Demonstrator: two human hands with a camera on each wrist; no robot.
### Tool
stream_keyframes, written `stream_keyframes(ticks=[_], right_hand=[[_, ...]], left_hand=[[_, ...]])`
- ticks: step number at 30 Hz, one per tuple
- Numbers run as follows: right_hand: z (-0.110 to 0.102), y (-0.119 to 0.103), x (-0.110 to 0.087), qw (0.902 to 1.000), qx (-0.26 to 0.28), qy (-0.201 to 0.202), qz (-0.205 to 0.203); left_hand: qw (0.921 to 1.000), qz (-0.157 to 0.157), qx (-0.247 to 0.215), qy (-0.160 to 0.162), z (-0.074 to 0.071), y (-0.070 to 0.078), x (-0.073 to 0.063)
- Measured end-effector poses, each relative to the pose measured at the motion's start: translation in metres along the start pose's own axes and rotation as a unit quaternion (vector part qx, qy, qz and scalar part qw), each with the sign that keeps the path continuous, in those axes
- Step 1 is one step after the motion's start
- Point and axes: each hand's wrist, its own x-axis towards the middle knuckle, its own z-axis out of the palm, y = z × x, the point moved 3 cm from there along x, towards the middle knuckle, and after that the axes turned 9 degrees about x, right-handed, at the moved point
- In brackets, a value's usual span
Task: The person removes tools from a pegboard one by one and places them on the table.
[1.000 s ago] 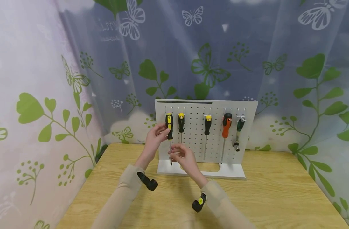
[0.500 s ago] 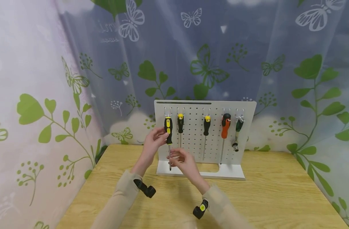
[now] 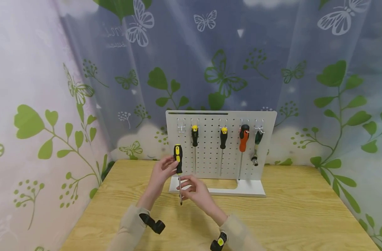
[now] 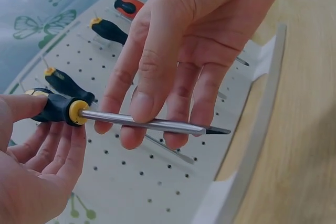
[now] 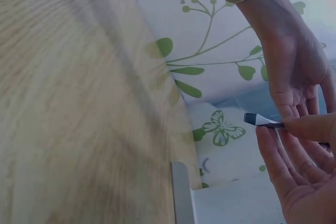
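A slotted screwdriver (image 3: 178, 155) with a black and yellow handle stands nearly upright in front of the pegboard, tip down. My left hand (image 3: 161, 174) holds its handle between thumb and fingers. Lower down, my right hand (image 3: 195, 193) pinches the steel shaft; in the left wrist view the thumb of the right hand (image 4: 184, 51) lies over the shaft (image 4: 173, 126) with the fingers behind it. The flat blade tip (image 5: 252, 119) pokes out past the right fingers in the right wrist view. Above the screwdriver, a clear hook (image 3: 181, 128) on the board holds nothing.
The white pegboard (image 3: 209, 139) stands on the wooden table (image 3: 297, 202). Hanging on it are two black screwdrivers with yellow tops (image 3: 195, 136) (image 3: 223, 138), a red and black screwdriver (image 3: 244, 138) and a green-handled tool (image 3: 258, 139). A patterned curtain (image 3: 178, 45) is behind.
The screwdriver has come off its hook at the left end of the board. Both hands have moved it down and toward me, keeping their hold on handle and shaft.
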Motion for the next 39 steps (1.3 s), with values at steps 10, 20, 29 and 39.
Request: stream_keyframes(ticks=[10,20,29,39], right_hand=[[0.012,0.02,-0.012,0.9988,0.035,-0.006,0.033],[0.024,0.04,-0.026,0.9967,0.056,-0.006,0.058],[0.035,0.058,-0.045,0.9955,0.058,-0.003,0.076],[0.044,0.068,-0.054,0.9938,0.048,-0.009,0.1]], left_hand=[[0.9995,-0.03,-0.006,0.006,-0.002,-0.027,-0.015],[0.998,-0.061,0.015,0.003,-0.006,-0.055,-0.034],[0.9961,-0.083,0.03,-0.004,-0.01,-0.08,-0.05],[0.9937,-0.095,0.061,0.003,-0.011,-0.097,-0.058]])
